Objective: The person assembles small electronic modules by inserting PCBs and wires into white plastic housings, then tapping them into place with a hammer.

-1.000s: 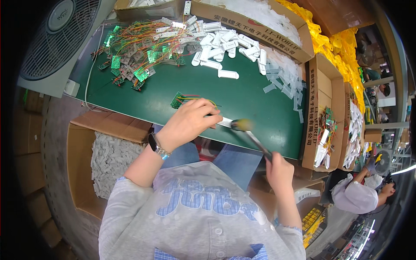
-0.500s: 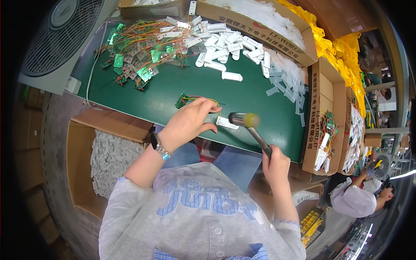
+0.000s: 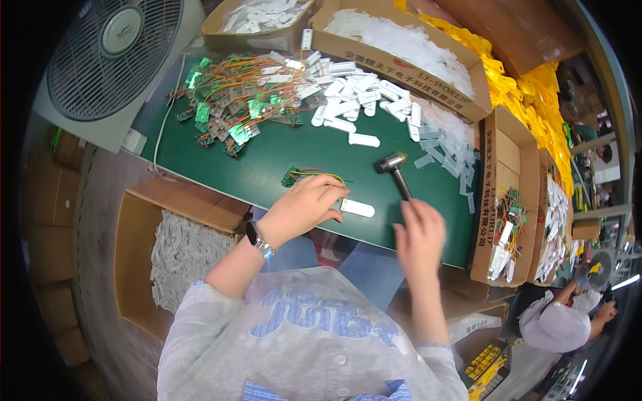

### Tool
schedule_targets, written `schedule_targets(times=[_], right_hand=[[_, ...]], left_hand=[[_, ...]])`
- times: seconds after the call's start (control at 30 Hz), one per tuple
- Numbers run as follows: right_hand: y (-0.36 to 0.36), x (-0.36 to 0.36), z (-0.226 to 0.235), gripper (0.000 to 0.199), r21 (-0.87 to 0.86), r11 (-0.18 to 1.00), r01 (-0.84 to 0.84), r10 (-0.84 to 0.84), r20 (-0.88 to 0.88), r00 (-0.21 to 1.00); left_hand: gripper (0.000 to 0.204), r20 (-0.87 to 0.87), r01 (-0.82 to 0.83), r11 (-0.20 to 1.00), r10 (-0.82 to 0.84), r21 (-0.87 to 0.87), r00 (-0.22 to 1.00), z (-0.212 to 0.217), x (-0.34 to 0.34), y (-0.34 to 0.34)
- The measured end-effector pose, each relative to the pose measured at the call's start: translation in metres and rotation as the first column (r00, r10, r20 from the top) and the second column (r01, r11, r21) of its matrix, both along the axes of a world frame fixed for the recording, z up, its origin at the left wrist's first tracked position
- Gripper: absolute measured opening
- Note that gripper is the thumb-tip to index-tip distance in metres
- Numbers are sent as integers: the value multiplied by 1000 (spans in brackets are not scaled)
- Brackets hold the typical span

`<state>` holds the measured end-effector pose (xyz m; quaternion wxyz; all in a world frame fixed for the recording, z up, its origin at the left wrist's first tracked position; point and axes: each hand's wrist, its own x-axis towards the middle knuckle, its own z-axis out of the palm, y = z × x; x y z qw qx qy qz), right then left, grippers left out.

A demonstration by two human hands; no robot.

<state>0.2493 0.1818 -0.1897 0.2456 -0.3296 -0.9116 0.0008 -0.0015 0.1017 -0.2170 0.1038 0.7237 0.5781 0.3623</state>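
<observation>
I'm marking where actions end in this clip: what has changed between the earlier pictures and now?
The hammer has moved forward, away from the white piece. The right hand, closed around its handle before, has opened; blur hides whether it still touches it. The left hand stays beside the white piece, and the green circuit board stays put.

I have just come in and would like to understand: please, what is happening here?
A person works at a green table. The left hand is at the left end of a white strip, and wires run from a small circuit board toward this hand. The blurred right hand is at the handle of a hammer; I cannot tell whether it grips it. Farther back lie piles of wired boards and white pieces.
</observation>
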Motion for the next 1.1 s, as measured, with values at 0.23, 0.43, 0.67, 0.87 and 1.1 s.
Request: schedule_targets(times=[0.23, 0.43, 0.67, 0.87, 1.1], right_hand=[[6, -63, 1, 36, 16, 955, -297, 296, -157, 942], [25, 18, 86, 26, 421, 846, 328, -105, -472, 876], [24, 153, 40, 29, 377, 595, 710, -713, -161, 682], [6, 118, 18, 31, 253, 754, 606, -566, -218, 795], [-13, 21, 13, 36, 82, 979, 189, -163, -254, 953]], left_hand=[[28, -15, -161, 880, 187, 446, 982, 6, -4, -9], [30, 18, -241, 779, 283, 579, 959, 14, -14, -14], [17, 73, -358, 918, 351, 169, 934, 15, -2, 5], [33, -310, -218, 965, 253, 144, 916, 6, 1, 59], [39, -548, -225, 970, 236, 87, 802, 9, 8, 27]])
